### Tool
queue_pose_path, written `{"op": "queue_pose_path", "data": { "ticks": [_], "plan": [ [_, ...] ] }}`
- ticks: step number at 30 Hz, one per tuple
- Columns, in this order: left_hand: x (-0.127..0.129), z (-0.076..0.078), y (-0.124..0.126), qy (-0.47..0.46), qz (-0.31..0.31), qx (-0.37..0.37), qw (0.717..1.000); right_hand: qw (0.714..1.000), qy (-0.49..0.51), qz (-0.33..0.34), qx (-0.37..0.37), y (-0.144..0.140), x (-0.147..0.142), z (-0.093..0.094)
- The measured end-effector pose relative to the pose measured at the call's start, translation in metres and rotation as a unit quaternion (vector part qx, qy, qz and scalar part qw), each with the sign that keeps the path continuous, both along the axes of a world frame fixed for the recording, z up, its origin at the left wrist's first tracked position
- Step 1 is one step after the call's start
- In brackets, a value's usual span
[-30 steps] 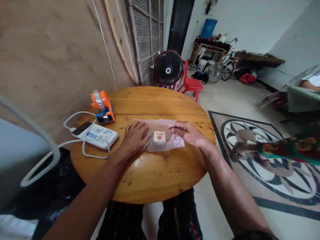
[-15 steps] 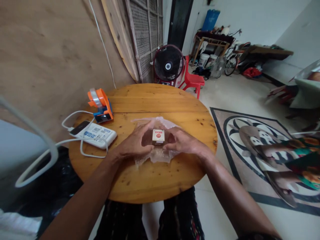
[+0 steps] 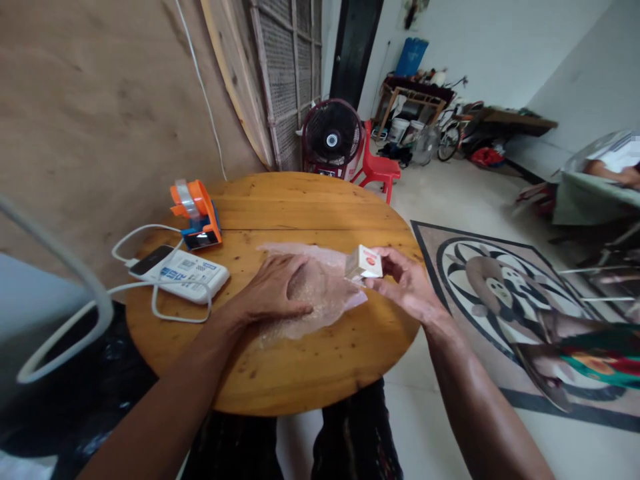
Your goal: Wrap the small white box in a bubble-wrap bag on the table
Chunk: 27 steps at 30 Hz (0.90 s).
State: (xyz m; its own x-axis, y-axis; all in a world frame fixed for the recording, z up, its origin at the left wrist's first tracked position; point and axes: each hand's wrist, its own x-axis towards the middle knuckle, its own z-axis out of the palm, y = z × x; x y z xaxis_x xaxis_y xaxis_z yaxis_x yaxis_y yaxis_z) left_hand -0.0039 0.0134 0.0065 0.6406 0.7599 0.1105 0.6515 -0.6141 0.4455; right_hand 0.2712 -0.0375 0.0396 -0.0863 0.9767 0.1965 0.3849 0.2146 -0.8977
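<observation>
A small white box with a red print (image 3: pixel 363 262) is gripped between the thumb and fingers of my right hand (image 3: pixel 403 280), tilted above the right side of the table. Under and beside my left hand (image 3: pixel 273 290) lies a sheet of clear bubble wrap (image 3: pixel 325 293), spread over the middle of the wooden table (image 3: pixel 300 373). The fingers of my left hand rest on the wrap, with the thumb held apart from them. Whatever lies beneath its palm is hidden.
To the left are a white power bank (image 3: pixel 193 275) with a phone and looping cable (image 3: pixel 155 300), and an orange tape dispenser (image 3: pixel 200 207). A fan (image 3: pixel 332 140) and red chair (image 3: pixel 377 163) stand behind the table. Another person's legs (image 3: pixel 565 340) are at right.
My right hand has lifted the box off the bubble wrap and carried it right, away from my left hand. The wrap now lies flatter, and my view has shifted slightly.
</observation>
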Motion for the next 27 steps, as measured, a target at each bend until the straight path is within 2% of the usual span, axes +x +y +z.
{"op": "queue_pose_path", "data": {
  "ticks": [3, 5, 8, 11, 13, 15, 17, 20, 21, 23, 25, 27],
  "plan": [
    [0.0, -0.001, 0.0, -0.007, -0.003, 0.009, 1.0, 0.994, 0.008, -0.102, 0.038, 0.012, 0.022, -0.014],
    [0.001, -0.002, 0.001, -0.002, 0.0, 0.011, 1.0, 0.985, -0.057, -0.158, 0.031, 0.023, 0.034, -0.024],
    [0.001, -0.001, 0.001, 0.006, 0.007, 0.006, 1.0, 0.97, -0.185, -0.159, -0.003, 0.032, 0.046, -0.03],
    [0.001, 0.0, 0.0, 0.006, 0.012, -0.002, 1.0, 0.946, -0.252, -0.189, 0.073, 0.021, 0.047, -0.02],
    [0.001, 0.001, 0.0, 0.004, 0.014, -0.005, 1.0, 0.943, -0.249, -0.17, 0.138, 0.008, 0.039, -0.01],
    [0.001, 0.001, 0.0, -0.002, 0.012, -0.004, 1.0, 0.944, -0.256, -0.091, 0.186, -0.004, 0.022, -0.003],
    [0.001, 0.001, 0.0, -0.008, 0.011, -0.002, 1.0, 0.927, -0.315, -0.012, 0.204, -0.009, -0.001, 0.0],
    [0.001, -0.001, 0.001, -0.019, 0.007, -0.004, 1.0, 0.908, -0.373, 0.035, 0.188, 0.004, -0.038, -0.003],
    [0.0, -0.003, 0.001, -0.023, 0.006, -0.006, 1.0, 0.911, -0.366, 0.037, 0.189, 0.013, -0.047, -0.004],
    [-0.001, -0.006, 0.003, -0.025, 0.01, -0.016, 0.999, 0.935, -0.301, 0.012, 0.189, 0.034, -0.06, -0.007],
    [-0.003, -0.01, 0.006, -0.012, 0.013, -0.031, 0.999, 0.962, -0.223, -0.039, 0.154, 0.055, -0.062, -0.006],
    [-0.004, -0.012, 0.009, 0.012, 0.016, -0.05, 0.999, 0.968, -0.201, -0.095, 0.112, 0.073, -0.057, -0.002]
  ]
}}
